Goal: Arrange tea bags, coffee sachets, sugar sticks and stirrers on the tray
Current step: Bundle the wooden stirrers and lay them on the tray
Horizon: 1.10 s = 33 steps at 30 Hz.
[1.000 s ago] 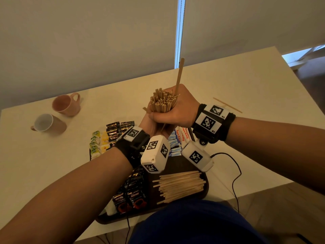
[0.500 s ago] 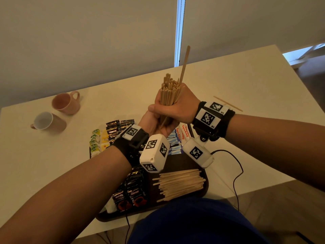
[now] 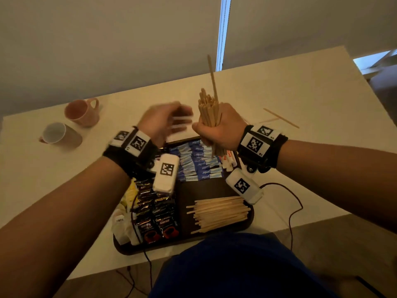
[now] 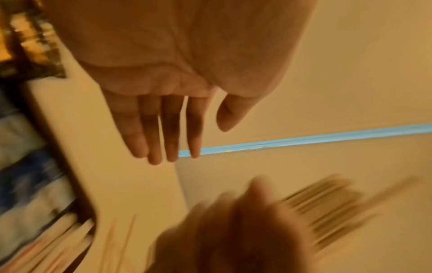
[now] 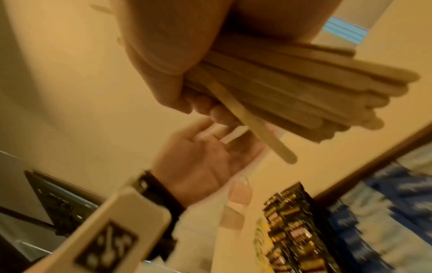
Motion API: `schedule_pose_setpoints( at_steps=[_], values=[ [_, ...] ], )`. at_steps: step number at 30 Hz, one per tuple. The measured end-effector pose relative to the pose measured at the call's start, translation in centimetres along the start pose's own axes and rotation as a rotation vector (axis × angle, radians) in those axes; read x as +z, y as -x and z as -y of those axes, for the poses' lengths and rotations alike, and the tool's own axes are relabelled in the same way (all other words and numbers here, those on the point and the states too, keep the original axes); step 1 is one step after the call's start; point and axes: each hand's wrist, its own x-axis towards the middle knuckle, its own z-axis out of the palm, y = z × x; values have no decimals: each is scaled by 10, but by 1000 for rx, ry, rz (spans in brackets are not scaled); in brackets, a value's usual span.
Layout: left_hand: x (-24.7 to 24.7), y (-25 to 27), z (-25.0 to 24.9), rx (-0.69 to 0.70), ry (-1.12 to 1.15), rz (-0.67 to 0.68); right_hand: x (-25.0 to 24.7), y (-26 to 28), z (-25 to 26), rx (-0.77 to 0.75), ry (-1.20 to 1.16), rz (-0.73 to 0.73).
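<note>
The bundle of stirrers (image 3: pixel 209 112) had been released by the left hand (image 3: pixel 163 123), fingers now straight and empty, leaving the right hand (image 3: pixel 221 130) clamped round it for placing on the tray (image 3: pixel 250 220)

Person, bare forearms. Each wrist: black strap (image 3: pixel 261 147) bearing white square-patterned marker tags, white boxy camera unit (image 3: pixel 165 173) beneath — also tagged. Thin dark cable (image 3: pixel 290 214) trails from right unit. Blue garment (image 3: pixel 236 267) below.

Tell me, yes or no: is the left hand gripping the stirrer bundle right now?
No. The left hand is open with straight fingers, holding nothing, apart from the stirrer bundle, which only the right hand grips.
</note>
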Motion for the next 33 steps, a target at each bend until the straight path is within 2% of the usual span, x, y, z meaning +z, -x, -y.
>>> schedule_pose_setpoints(
  at_steps=[3,5,7,9,14,20,25,29,31,33],
  values=[
    [-16,-4,-20,202,-33,53,13,10,-13,110,-32,69],
    [-21,-2,-35,378,-164,107,19,13,-17,164,-73,105],
    [-15,1,-44,532,-314,137,25,14,-17,175,-56,127],
    [-12,3,-46,605,-388,119,28,14,-17,169,-37,124],
    [-13,7,-42,586,-454,124,30,14,-15,147,-5,111],
    [-3,9,-27,527,-768,139,34,14,-9,149,-6,119],
    [-7,9,-19,559,-737,74,33,13,-13,178,-6,123],
    [-8,8,-14,586,-787,144,33,8,-13,185,-3,119],
    [-10,5,-9,600,-713,135,32,6,-12,177,-17,114],
    [-14,4,-2,540,-587,88,29,3,-12,152,-3,90]
  ],
)
